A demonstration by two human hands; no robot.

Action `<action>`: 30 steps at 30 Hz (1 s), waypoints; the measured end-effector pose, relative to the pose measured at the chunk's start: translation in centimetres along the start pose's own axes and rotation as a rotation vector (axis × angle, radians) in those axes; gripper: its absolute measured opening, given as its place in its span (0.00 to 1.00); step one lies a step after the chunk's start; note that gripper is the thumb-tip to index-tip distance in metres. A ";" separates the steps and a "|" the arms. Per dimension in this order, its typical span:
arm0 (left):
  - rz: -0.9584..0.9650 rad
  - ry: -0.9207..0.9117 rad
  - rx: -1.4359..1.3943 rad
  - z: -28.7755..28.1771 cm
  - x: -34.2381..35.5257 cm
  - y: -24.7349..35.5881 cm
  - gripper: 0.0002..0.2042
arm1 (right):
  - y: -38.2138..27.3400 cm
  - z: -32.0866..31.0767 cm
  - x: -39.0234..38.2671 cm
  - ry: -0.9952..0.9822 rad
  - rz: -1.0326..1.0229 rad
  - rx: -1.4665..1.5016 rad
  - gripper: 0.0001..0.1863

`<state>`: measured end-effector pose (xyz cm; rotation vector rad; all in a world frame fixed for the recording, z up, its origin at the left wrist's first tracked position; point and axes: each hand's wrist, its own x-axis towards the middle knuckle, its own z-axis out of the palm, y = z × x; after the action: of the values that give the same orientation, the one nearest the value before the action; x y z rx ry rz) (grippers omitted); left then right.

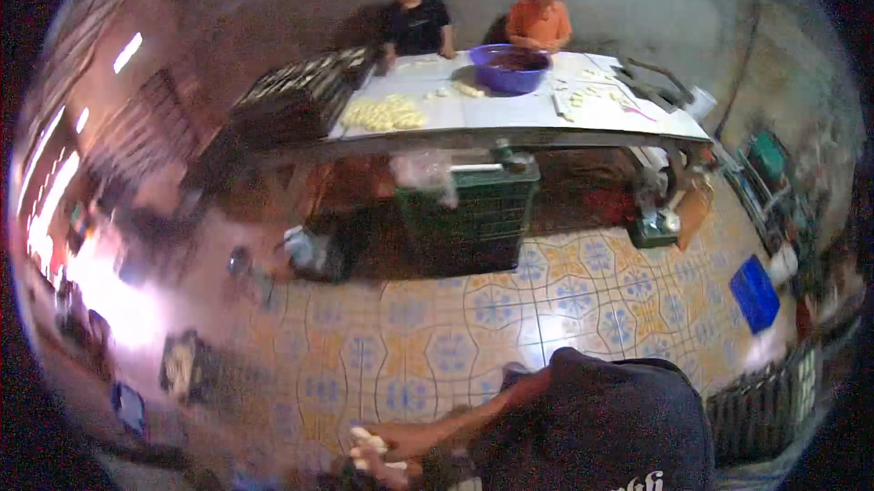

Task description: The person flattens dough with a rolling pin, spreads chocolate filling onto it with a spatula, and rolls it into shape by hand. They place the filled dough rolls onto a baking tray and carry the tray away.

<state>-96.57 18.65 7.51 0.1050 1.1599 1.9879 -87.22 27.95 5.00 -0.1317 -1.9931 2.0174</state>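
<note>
The person's hands [378, 456] met at the lower edge, apparently clenched on pale dough pieces [369, 444], though blur hid which hand gripped; shaped pieces [384, 112] already lay on the table [510, 113] beside a purple bowl [510, 68]; two co-workers sat behind it.

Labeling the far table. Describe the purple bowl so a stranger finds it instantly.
Start at the long pale table along the far wall. The purple bowl sits at its back edge, before the person in the orange shirt. It is the table's only round, deep, purple thing.
</note>
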 end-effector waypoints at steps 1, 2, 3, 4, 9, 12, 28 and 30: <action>-0.087 -0.085 0.026 3.0 0.4 -3.3 0.18 | -0.6 -3.0 -2.7 0.097 0.018 0.000 0.41; -0.166 -0.167 0.048 6.3 0.3 -6.2 0.18 | -2.3 -6.5 -5.8 0.194 0.037 -0.002 0.39; -0.239 -0.231 0.082 9.0 0.0 -9.2 0.18 | -3.1 -8.9 -8.8 0.387 -0.078 -0.306 0.36; -0.300 -0.305 0.107 11.7 0.0 -12.2 0.18 | -3.3 -11.5 -11.4 0.429 -0.092 -0.312 0.36; -0.606 -0.393 0.450 27.3 -5.2 -25.1 0.16 | -3.9 -22.2 -29.1 0.868 0.103 -0.521 0.34; -0.708 -0.680 0.700 35.4 -8.7 -31.5 0.15 | -4.2 -25.4 -37.8 1.170 0.313 -0.705 0.34; -0.833 -0.779 0.641 64.7 -6.2 -57.4 0.14 | -3.9 -47.3 -57.4 1.732 0.524 -0.070 0.26; -0.663 -0.861 0.537 70.8 -4.2 -60.5 0.16 | -5.5 -51.2 -59.7 1.781 0.426 0.035 0.25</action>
<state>-26.18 79.65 3.51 0.6817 0.9277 0.8464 -15.71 60.68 0.12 -1.6829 -0.6953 1.0425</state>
